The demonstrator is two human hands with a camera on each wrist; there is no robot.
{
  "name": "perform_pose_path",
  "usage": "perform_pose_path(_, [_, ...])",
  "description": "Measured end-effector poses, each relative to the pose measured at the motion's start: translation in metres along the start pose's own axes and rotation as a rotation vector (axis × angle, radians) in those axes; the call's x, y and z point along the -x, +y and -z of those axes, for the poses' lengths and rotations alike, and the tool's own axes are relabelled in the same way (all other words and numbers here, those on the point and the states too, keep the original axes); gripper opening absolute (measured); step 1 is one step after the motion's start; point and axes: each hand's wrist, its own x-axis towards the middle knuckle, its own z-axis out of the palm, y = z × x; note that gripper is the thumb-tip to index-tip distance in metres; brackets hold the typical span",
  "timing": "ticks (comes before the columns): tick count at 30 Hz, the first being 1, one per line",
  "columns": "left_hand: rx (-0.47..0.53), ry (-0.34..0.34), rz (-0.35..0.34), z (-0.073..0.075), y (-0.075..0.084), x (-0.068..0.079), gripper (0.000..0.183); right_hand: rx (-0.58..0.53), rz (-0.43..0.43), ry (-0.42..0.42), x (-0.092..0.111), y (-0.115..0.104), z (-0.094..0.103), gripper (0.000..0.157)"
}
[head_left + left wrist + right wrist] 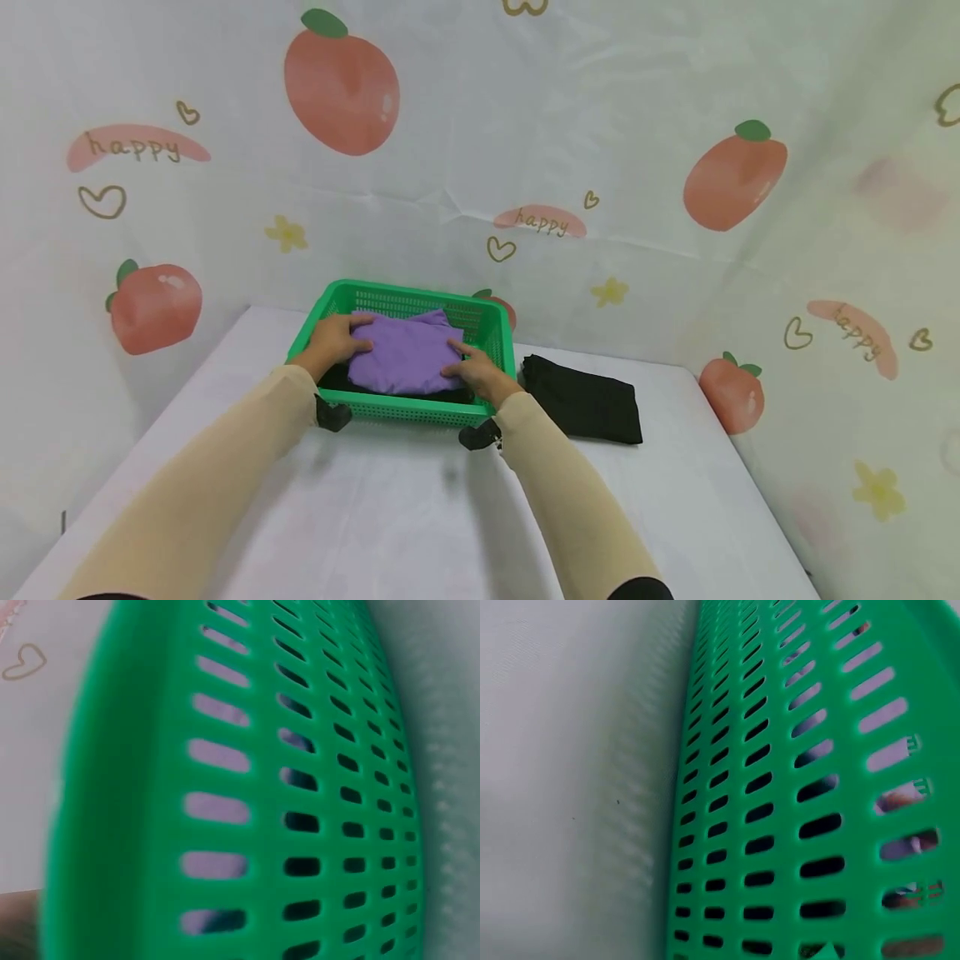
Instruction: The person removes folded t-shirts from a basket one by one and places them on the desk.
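A folded purple cloth [408, 354] lies inside a green plastic basket [420, 407], on top of something black [337, 377]. My left hand [330, 342] grips the cloth's left side, thumb and a finger showing on its upper face. On the opposite side my right hand [480, 371] holds the right edge, thumb and forefinger spread over the cloth. The other fingers are mostly hidden. In the left wrist view, purple fabric [217, 806] shows through the upper slots of the basket wall [161, 825]. Through the right wrist view's slots, bits of purple [885, 716] and skin appear.
A folded black cloth [581, 400] lies on the white table [390, 517], just right of the basket. Behind the table hangs a white backdrop [450, 125] printed with fruit, hearts and flowers. Both forearms reach in over the basket's front rim.
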Motion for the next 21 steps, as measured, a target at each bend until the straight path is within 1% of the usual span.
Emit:
perform_pose_path(2, [0.002,0.001,0.011,-0.0028,-0.0019,0.0000,0.053,0.001,-0.002,-0.017,-0.0030,-0.0001,-0.0024,0.067])
perform_pose_path(6, [0.003,0.003,0.026,-0.0049,-0.0024,0.0015,0.054,0.058,0.007,-0.024,-0.0087,0.0001,-0.0073,0.064])
perform_pose_path(10, [0.015,0.003,0.019,-0.0077,-0.0035,0.0008,0.054,0.103,0.017,0.012,-0.0087,0.0011,-0.0080,0.061])
perform_pose_path(14, [0.032,0.009,0.010,-0.0087,-0.0072,-0.0014,0.054,0.071,0.015,0.022,-0.0079,0.0001,-0.0073,0.059])
perform_pose_path(18, [0.046,0.012,0.001,-0.0064,-0.0082,-0.0016,0.054,0.019,-0.003,0.004,-0.0070,-0.0023,-0.0067,0.059])
perform_pose_path(21, [0.071,0.005,0.002,-0.0031,-0.0070,-0.0004,0.054,0.006,-0.003,0.018,-0.0064,-0.0043,-0.0048,0.058])
